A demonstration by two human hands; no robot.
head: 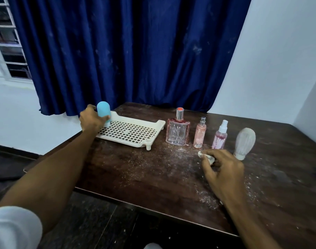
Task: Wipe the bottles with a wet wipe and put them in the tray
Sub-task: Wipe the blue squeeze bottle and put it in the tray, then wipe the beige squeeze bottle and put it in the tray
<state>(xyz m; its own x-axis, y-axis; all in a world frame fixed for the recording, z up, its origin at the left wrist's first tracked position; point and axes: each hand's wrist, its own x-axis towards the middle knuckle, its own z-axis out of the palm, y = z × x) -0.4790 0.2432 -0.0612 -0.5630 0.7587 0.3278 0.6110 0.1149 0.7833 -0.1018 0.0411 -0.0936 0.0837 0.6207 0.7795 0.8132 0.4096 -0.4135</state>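
The left hand reached out over the table's far left side, its fingers and thumb curled round the lower part of a light blue bottle. That bottle stood upright on its white cap at the far left corner of the cream perforated tray. Whether the cap touched the tray floor or hung just above it could not be told. It was the one bottle in the tray.

The right hand lay low over the table nearer the person, its fingertips pinching a crumpled white wet wipe against the wood.

Four bottles stood in a row on the table to the right of the tray, just beyond the right hand:
- A square glass perfume bottle with a silver neck and orange-red top sat nearest the tray, its glass tinted pink.
- A slim spray bottle came next, filled with pale pink liquid.
- A spray bottle with a white nozzle followed, showing deeper pink contents.
- A dusty whitish bottle stood cap-down at the right end.

White powder was scattered over the dark wood around the row and near the right hand. A dark blue curtain hung behind the table, with a louvred window at the left.
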